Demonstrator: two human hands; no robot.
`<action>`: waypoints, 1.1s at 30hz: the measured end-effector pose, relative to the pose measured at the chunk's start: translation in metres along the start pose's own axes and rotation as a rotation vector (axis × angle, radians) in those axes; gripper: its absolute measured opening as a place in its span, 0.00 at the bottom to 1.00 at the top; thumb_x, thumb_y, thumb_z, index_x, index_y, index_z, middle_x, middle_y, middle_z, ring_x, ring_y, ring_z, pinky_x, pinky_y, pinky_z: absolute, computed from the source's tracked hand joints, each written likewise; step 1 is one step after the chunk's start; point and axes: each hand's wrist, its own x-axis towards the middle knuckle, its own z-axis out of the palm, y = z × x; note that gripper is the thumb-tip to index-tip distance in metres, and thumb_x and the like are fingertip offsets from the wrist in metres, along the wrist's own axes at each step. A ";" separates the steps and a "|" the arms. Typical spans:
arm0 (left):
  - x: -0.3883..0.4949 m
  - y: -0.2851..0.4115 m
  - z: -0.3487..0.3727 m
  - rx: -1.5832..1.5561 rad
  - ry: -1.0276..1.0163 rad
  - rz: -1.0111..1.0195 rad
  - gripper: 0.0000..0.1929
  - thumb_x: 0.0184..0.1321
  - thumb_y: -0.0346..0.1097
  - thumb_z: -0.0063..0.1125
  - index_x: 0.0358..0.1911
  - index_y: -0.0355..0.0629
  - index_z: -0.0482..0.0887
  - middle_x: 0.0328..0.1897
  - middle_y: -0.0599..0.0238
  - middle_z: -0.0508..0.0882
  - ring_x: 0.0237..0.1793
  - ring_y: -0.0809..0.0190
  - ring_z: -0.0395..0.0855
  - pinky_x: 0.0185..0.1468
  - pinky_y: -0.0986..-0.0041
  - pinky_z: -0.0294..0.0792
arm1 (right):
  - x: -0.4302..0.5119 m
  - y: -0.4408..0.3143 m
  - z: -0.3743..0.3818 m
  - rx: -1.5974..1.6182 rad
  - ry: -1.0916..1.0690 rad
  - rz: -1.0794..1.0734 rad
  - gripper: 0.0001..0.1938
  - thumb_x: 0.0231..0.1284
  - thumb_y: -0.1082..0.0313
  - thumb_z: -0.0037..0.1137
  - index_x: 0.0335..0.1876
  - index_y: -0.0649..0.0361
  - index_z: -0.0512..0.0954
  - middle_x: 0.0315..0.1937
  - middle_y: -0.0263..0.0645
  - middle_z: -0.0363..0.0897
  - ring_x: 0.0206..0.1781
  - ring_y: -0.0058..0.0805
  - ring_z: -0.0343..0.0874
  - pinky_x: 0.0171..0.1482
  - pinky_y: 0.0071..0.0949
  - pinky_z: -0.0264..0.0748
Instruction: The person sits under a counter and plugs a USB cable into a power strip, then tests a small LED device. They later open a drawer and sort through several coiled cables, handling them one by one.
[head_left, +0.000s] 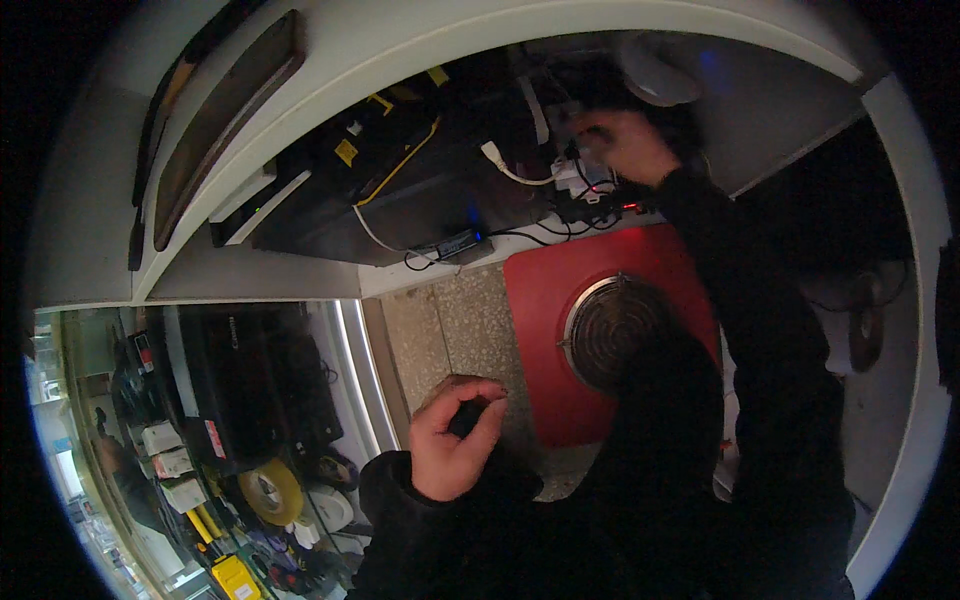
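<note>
My right hand (630, 146), blurred, reaches in at the upper right over a white power strip (581, 180) with plugs and tangled cables. Its fingers are near or on a plug there; whether they grip it is unclear. A white cable with a plug end (491, 153) sticks out to the left of the strip. My left hand (459, 435) is held low over the speckled floor (469, 330), fingers curled so that thumb and fingertips nearly meet. Something dark shows within the curl, but whether it is an object or shadow cannot be told.
A red square heater or burner (532, 360) with a round metal grille lies on the floor. A black adapter (457, 244) with a blue light sits on the ledge. At lower left, a glass case holds a tape roll (271, 491) and a black Canon device (232, 382). A white desk edge (525, 22) arches above.
</note>
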 end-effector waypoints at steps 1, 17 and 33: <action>-0.002 0.001 -0.001 0.007 -0.007 -0.002 0.08 0.58 0.22 0.62 0.41 0.35 0.83 0.40 0.59 0.83 0.43 0.62 0.81 0.50 0.73 0.71 | -0.006 0.006 -0.011 0.082 0.096 0.087 0.12 0.62 0.71 0.53 0.50 0.59 0.81 0.42 0.45 0.84 0.41 0.33 0.85 0.47 0.32 0.80; -0.007 -0.001 -0.003 0.005 -0.025 -0.029 0.08 0.59 0.23 0.62 0.42 0.35 0.83 0.40 0.59 0.83 0.44 0.62 0.80 0.51 0.72 0.70 | -0.003 0.002 -0.033 -0.303 -0.051 0.134 0.11 0.52 0.65 0.58 0.40 0.56 0.84 0.37 0.46 0.84 0.42 0.48 0.83 0.46 0.44 0.79; -0.004 0.002 -0.002 0.017 -0.044 -0.004 0.07 0.60 0.24 0.61 0.41 0.35 0.83 0.40 0.60 0.82 0.41 0.64 0.80 0.47 0.74 0.71 | -0.034 -0.027 0.011 -0.603 -0.337 0.254 0.12 0.57 0.70 0.53 0.46 0.56 0.80 0.40 0.49 0.84 0.43 0.50 0.85 0.44 0.48 0.81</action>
